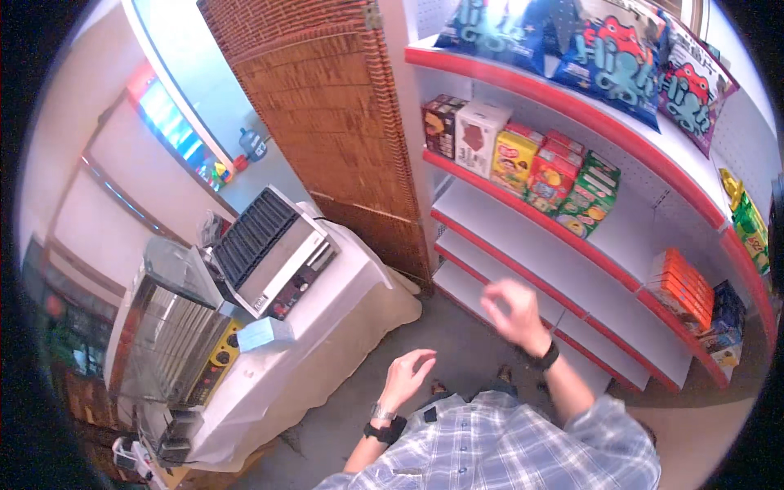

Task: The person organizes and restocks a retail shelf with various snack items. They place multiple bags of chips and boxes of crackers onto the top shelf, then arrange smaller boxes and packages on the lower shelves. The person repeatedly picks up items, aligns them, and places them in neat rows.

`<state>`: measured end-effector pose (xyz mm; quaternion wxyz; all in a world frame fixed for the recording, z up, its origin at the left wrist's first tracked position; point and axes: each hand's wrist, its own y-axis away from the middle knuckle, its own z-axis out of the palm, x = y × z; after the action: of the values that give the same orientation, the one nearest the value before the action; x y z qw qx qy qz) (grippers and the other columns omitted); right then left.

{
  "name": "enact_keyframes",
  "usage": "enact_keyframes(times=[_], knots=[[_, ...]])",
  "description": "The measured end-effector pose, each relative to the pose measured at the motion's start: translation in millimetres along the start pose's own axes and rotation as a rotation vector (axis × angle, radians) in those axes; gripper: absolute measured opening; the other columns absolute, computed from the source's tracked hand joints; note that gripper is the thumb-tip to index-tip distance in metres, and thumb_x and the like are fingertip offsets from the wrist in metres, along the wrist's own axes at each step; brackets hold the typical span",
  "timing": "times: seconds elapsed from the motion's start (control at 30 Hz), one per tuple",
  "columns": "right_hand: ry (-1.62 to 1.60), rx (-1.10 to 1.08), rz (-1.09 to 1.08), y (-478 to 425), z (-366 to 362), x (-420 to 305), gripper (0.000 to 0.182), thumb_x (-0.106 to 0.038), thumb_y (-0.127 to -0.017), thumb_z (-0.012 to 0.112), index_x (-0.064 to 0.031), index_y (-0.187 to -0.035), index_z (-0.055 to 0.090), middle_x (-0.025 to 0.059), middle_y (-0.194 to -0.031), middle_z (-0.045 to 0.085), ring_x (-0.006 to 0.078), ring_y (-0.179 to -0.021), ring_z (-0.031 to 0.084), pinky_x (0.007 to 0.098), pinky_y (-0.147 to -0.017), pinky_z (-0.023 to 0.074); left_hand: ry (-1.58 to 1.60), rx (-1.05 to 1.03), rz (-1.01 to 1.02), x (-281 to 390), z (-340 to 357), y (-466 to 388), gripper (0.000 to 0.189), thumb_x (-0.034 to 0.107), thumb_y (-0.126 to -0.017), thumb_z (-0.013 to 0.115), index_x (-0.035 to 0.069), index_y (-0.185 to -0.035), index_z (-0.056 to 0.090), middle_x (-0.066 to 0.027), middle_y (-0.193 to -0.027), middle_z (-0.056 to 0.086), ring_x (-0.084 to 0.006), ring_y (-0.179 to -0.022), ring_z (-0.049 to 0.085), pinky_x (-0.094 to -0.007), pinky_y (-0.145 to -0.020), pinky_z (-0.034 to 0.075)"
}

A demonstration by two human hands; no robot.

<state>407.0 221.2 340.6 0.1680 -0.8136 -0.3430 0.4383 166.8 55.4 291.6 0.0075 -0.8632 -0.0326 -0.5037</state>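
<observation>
My left hand (pixel 405 378) hangs in the air before my body, empty, its thumb apart from the fingers. A metal watch and a black band are on that wrist. Higher and to the right, my right hand (pixel 516 311) is blurred, with loosely curled fingers and nothing visible in them. It appears in front of the lower shelves (pixel 490 205) of a white, red-edged rack. Boxed snacks stand on a shelf above: a dark box (pixel 441 125), a white box (pixel 481 138), a yellow box (pixel 514 160), red boxes (pixel 551 174) and a green box (pixel 589 193).
Large snack bags (pixel 612 58) lie on the top shelf; orange boxes (pixel 683 288) sit at right. On the cloth-covered table (pixel 331 331) at left are a roller grill (pixel 184 343), a ridged hot-plate appliance (pixel 263 245) and a light-blue box (pixel 264 334). A woven screen (pixel 324 116) stands behind.
</observation>
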Motion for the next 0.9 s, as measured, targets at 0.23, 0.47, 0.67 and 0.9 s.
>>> enact_keyframes(times=[0.23, 0.47, 0.67, 0.9], knots=[[0.501, 0.045, -0.200, -259.8, 12.8, 26.6, 0.041, -0.020, -0.083, 0.077, -0.0009, -0.115, 0.062, 0.0188, -0.113, 0.064, 0.0347, -0.106, 0.058, 0.0439, -0.091, 0.0461, 0.038, 0.151, -0.211, -73.8, -59.4, 25.6, 0.025, 0.024, -0.095, 0.069, 0.008, -0.114, 0.073, -0.0098, -0.105, 0.076, -0.0226, -0.090, 0.074, -0.0321, -0.071, 0.056], [0.693, -0.028, -0.037, -390.2, 30.6, 93.9, 0.072, -0.035, -0.081, 0.079, 0.0016, -0.137, 0.052, 0.0245, -0.131, 0.060, 0.0408, -0.123, 0.056, 0.0507, -0.104, 0.0444, 0.141, 0.348, -0.289, -105.7, -86.0, -14.3, 0.026, 0.021, -0.096, 0.069, 0.005, -0.117, 0.071, -0.0129, -0.103, 0.076, -0.0194, -0.087, 0.074, -0.0319, -0.076, 0.057], [0.672, -0.245, 0.180, -409.5, 52.0, 132.0, 0.098, -0.043, -0.076, 0.083, 0.0014, -0.150, 0.038, 0.0282, -0.136, 0.059, 0.0433, -0.128, 0.056, 0.0517, -0.110, 0.0418, 0.083, 0.279, -0.195, -106.4, -120.4, -93.5, 0.027, 0.020, -0.096, 0.069, 0.005, -0.119, 0.070, -0.0118, -0.109, 0.075, -0.0221, -0.092, 0.074, -0.0328, -0.078, 0.057], [0.669, -0.144, 0.039, -389.2, 41.0, 83.3, 0.091, -0.035, -0.069, 0.086, -0.0078, -0.145, 0.046, 0.0229, -0.129, 0.060, 0.0429, -0.118, 0.059, 0.0524, -0.102, 0.0460, 0.203, 0.191, -0.043, -78.6, -125.3, -189.7, 0.026, 0.016, -0.097, 0.068, 0.005, -0.120, 0.069, -0.0110, -0.111, 0.075, -0.0212, -0.096, 0.073, -0.0322, -0.081, 0.057]])
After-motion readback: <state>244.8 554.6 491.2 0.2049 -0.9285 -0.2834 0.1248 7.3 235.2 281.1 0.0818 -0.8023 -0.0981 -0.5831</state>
